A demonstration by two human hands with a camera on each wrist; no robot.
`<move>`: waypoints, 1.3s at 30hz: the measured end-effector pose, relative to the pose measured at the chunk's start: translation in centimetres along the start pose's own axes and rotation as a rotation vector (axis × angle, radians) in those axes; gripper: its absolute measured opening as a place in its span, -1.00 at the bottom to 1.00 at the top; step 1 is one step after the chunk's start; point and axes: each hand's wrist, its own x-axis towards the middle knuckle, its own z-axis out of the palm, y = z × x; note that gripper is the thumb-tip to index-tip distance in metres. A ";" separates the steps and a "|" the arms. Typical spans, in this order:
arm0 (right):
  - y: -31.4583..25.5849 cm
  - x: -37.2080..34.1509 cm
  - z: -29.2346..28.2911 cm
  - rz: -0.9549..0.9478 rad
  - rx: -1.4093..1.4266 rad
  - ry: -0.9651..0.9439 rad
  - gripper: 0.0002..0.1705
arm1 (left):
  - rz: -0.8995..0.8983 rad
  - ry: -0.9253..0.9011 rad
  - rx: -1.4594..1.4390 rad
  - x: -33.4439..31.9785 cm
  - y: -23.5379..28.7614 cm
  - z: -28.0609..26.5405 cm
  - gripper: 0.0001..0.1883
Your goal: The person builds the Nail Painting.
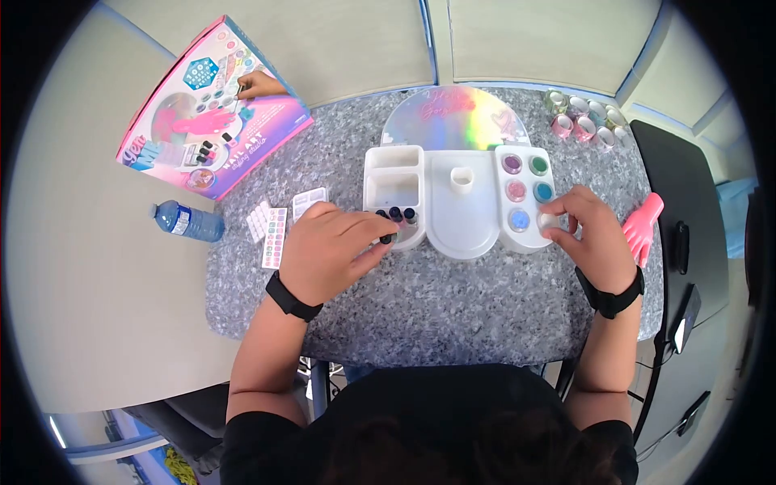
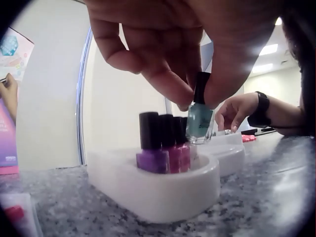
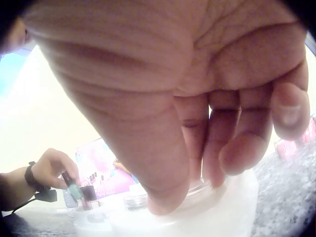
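My left hand (image 1: 327,250) pinches the black cap of a teal nail polish bottle (image 2: 200,121). It is lifted beside the other nail polish bottles (image 2: 153,160), purple and pink among them, which stand in the rounded left end of the white nail studio tray (image 1: 462,234). My right hand (image 1: 598,238) is at the tray's right section, thumb and fingertips around a small round pot (image 1: 547,221), partly hidden by the fingers. Beside it in that section sit glitter pots in purple, green, pink, teal and blue (image 1: 519,219).
Behind the tray rises an iridescent half-round panel (image 1: 453,117). A nail art box (image 1: 214,113), water bottle (image 1: 190,221) and sticker sheets (image 1: 275,238) are on the left. Several small rolls (image 1: 584,128) and a pink model hand (image 1: 643,224) lie on the right.
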 end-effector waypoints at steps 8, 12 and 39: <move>0.3 -0.1 0.0 -0.008 0.003 -0.002 -0.65 | -0.107 -0.002 0.090 -1.0 0.9 2.6 -0.70; 0.0 0.1 -0.5 -0.034 -0.030 0.008 -0.65 | -0.111 0.046 0.119 -0.7 1.1 2.3 -0.68; 12.6 20.1 -1.7 0.442 -0.759 0.101 -0.59 | 0.071 0.249 -0.541 0.4 5.4 1.0 -0.84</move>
